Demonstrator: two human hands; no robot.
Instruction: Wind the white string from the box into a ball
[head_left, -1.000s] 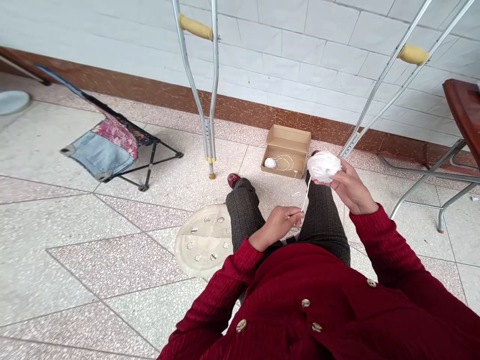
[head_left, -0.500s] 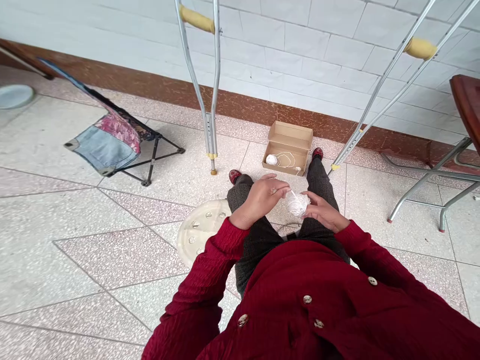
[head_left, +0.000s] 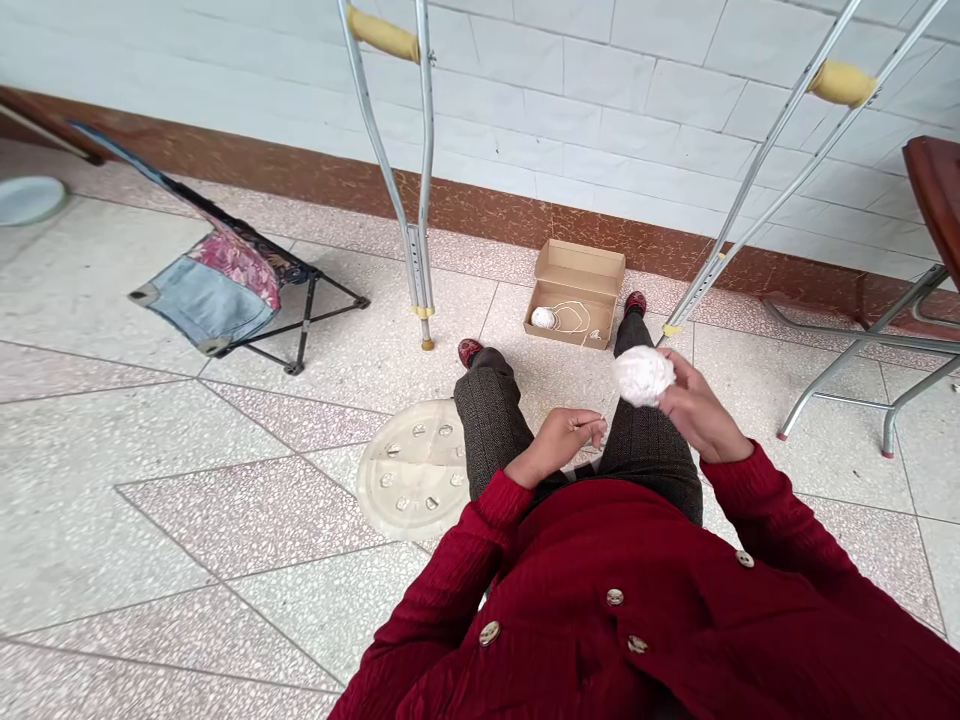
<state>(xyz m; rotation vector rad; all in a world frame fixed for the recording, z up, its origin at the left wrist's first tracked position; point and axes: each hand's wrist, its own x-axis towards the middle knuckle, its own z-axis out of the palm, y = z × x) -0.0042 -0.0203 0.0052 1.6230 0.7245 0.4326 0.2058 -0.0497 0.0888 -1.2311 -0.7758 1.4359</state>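
Observation:
I am seated in a red buttoned cardigan and dark trousers. My right hand [head_left: 697, 408] grips a white ball of yarn [head_left: 642, 375] above my right knee. My left hand [head_left: 564, 438] is pinched shut on the thin white strand that runs from the ball, low over my lap. Ahead on the floor sits an open cardboard box [head_left: 577, 295] holding a smaller ball of yarn [head_left: 543, 318] and loose loops of thread.
Two metal crutches [head_left: 417, 200] [head_left: 757, 170] lean on the white tiled wall. A folding stool with patchwork fabric [head_left: 225, 290] stands at left. A round cream plastic lid [head_left: 409, 470] lies by my left leg. A table's metal legs [head_left: 862, 380] stand at right.
My hands had come together over my knees; now they have parted again. The right hand lifted the ball up and right, and the left hand dropped back towards my lap.

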